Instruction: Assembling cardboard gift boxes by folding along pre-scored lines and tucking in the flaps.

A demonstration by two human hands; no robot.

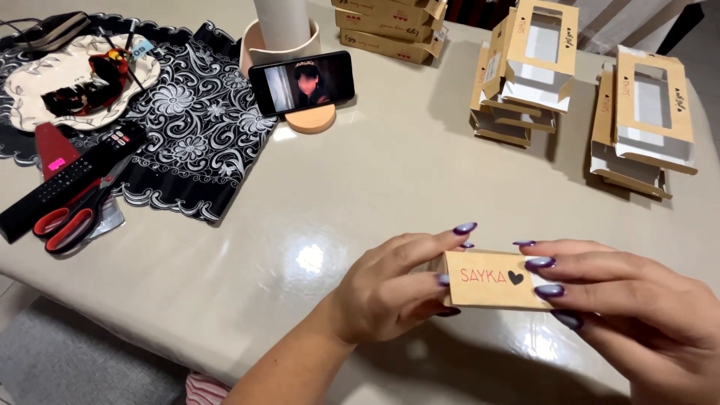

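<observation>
Above a glossy beige table point(315, 195), the left hand point(390, 289) and right hand point(630, 300) pinch a small kraft cardboard box point(491, 281) between fingertips at its ends.

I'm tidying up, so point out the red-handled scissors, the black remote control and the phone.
Red-handled scissors point(71, 217): head view, handle loops.
Black remote control point(64, 184): head view, middle of body.
Phone point(302, 82): head view, screen.

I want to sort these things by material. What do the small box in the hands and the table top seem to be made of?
Small box: likely matte brown cardboard, shown by its flat dull faces and sharp folds. Table top: a glossy beige surface, perhaps lacquer or a plastic cover; it reflects bright light spots.
</observation>
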